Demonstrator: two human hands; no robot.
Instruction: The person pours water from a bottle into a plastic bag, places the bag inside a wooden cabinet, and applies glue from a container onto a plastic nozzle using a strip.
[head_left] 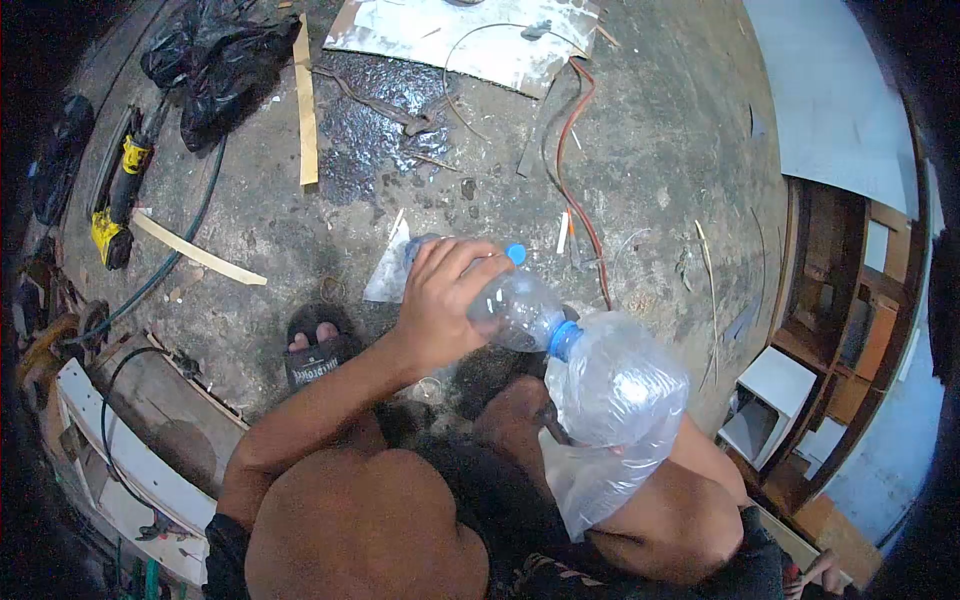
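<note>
My left hand (445, 295) is wrapped round a clear plastic bottle (520, 310), which lies tilted with its blue-ringed neck pointing to the lower right. The bottle's mouth meets a clear, crinkled plastic bag (625, 385) that bulges out around it. A blue cap (515, 253) shows just past my left fingers; whether it lies on the floor or touches them I cannot tell. My right hand is hidden behind the bag, with only a bit of skin showing near the bag's edge, so its fingers cannot be made out.
Wet concrete floor (375, 130) carries a stained white board (450, 40), a red cable (565, 150) and wood strips (306, 110). Black bags (220, 70) and a yellow-black tool (120, 195) lie left. A wooden shelf unit (830, 320) stands right. Another person's fingers may show at lower right.
</note>
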